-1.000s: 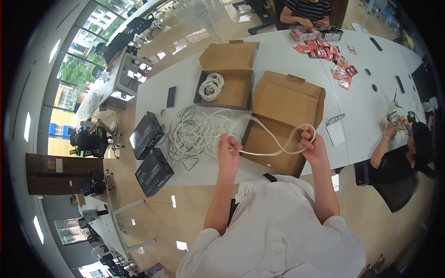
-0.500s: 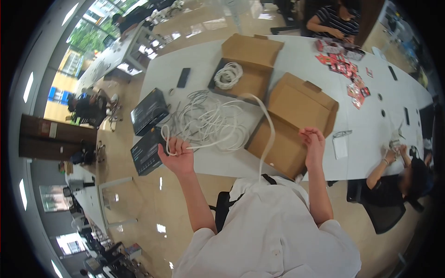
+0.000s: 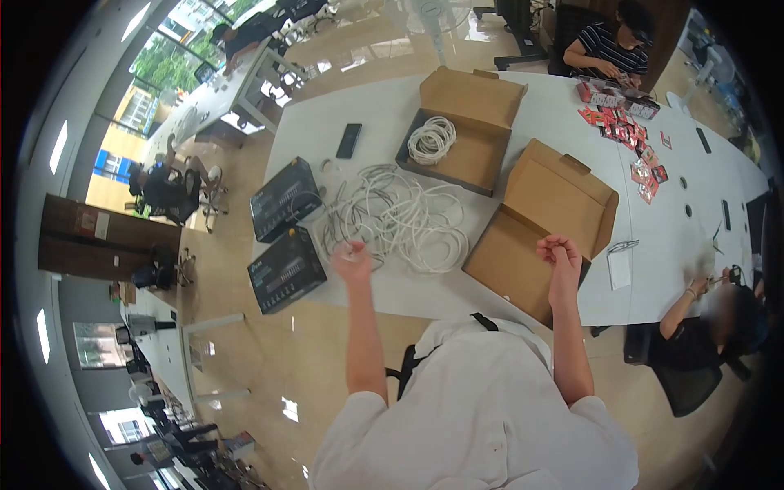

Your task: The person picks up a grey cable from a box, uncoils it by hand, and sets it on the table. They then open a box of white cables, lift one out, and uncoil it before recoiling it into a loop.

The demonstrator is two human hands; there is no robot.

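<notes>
Glossy beige flooring [image 3: 314, 351] surrounds a smooth white tabletop [image 3: 380, 122] in a bright office. Slim white and grey cables [image 3: 412, 216] sprawl there in a loose, looping tangle between dark printed cartons [image 3: 286, 273] and an open brown cardboard box [image 3: 563, 188]. The left hand [image 3: 353, 261] blurs at the tangle's near edge, fingers bent; I cannot tell whether they grip cable. The right hand [image 3: 562, 251] curls its fingers inward above the box, any hold unclear.
</notes>
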